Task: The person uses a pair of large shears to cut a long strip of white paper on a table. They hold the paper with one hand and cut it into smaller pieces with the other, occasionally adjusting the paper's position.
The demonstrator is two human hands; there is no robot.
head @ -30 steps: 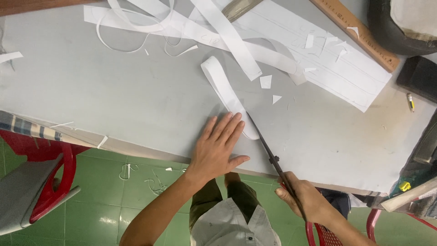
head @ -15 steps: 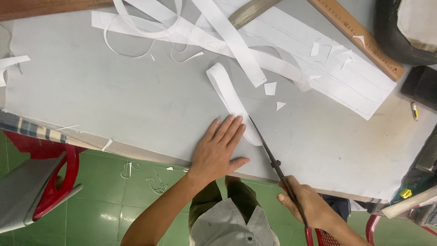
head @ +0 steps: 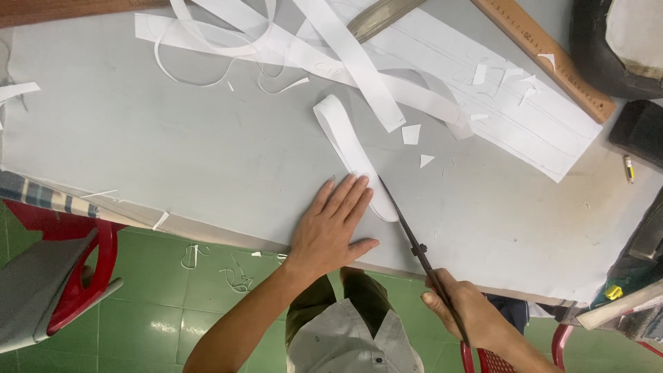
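My left hand lies flat, fingers spread, on a large grey sheet at the table's near edge, its fingertips on the end of a folded white paper strip. My right hand grips the handles of black scissors, whose blades point up along the right side of the white strip, right beside my left fingers.
Long white paper strips and small scraps lie at the far side, with a ruled white sheet and a wooden ruler. A red chair stands lower left on green floor tiles, another at lower right.
The scissors have edged forward along the white strip, and my right hand has followed. My left hand stays pressed flat in the same spot.
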